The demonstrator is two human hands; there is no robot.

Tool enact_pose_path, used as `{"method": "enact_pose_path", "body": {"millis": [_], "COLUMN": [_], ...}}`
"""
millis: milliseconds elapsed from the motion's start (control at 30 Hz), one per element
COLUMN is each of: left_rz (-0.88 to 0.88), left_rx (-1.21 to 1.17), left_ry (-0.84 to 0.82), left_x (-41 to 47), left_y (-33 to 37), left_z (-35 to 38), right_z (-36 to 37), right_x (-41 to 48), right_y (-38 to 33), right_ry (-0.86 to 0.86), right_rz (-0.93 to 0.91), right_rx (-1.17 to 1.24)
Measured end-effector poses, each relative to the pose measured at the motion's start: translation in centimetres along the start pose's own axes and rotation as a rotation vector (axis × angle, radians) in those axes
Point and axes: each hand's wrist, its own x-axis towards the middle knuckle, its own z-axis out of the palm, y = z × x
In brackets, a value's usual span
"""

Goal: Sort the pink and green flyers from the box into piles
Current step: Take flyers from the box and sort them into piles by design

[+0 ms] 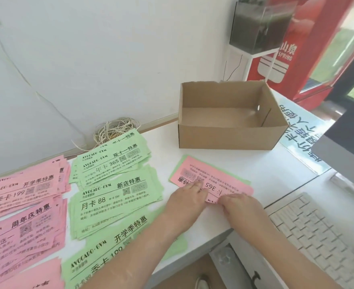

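Note:
A pink flyer (215,176) lies on the white table in front of the cardboard box (228,138), with a green flyer (184,158) showing under its edges. My left hand (187,198) rests on the pink flyer's near left part, fingers lying flat on it. My right hand (239,205) touches its near edge with curled fingers; whether it pinches the paper is unclear. The box looks empty inside. Pink piles (23,203) lie at the far left. Green piles (113,184) lie beside them, towards the middle.
A bundle of twine (114,130) sits at the table's back edge by the wall. A white keyboard (322,232) and a monitor (347,132) stand on the right. A blue printed sheet (299,138) lies right of the box.

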Motion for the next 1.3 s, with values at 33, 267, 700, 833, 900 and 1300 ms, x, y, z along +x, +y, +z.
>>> {"method": "enact_pose_path", "body": {"millis": [33,267,700,833,900,1300], "left_rz": [0.007,-0.077,-0.229,-0.274,-0.279,-0.445], "left_rx": [0.046,-0.011,-0.371,-0.540,-0.593,-0.637], "left_ry": [0.020,0.143,0.129,0.023,0.008,0.129], "left_x": [0.0,0.4,0.5,0.9,0.9,0.5], "left_y": [0.0,-0.2,-0.1,-0.9,-1.2,-0.6], "left_z": [0.0,-1.0,-2.3,-3.5,-3.9,-3.9], "right_z": [0.0,-2.6,-1.8,-1.7,-1.8,-1.0], "right_x": [0.0,-1.0,-0.7,-0.7,-0.7,-2.5], "right_y": [0.7,3.5,6.6,6.3,6.3,3.4], "right_ry": [-0.016,-0.020,0.096,0.145,0.206,-0.209], "right_rz": [0.012,0.189,0.555,0.599,0.627,-0.002], "right_rx": [0.018,0.492,1.103,1.040,1.075,0.137]}}
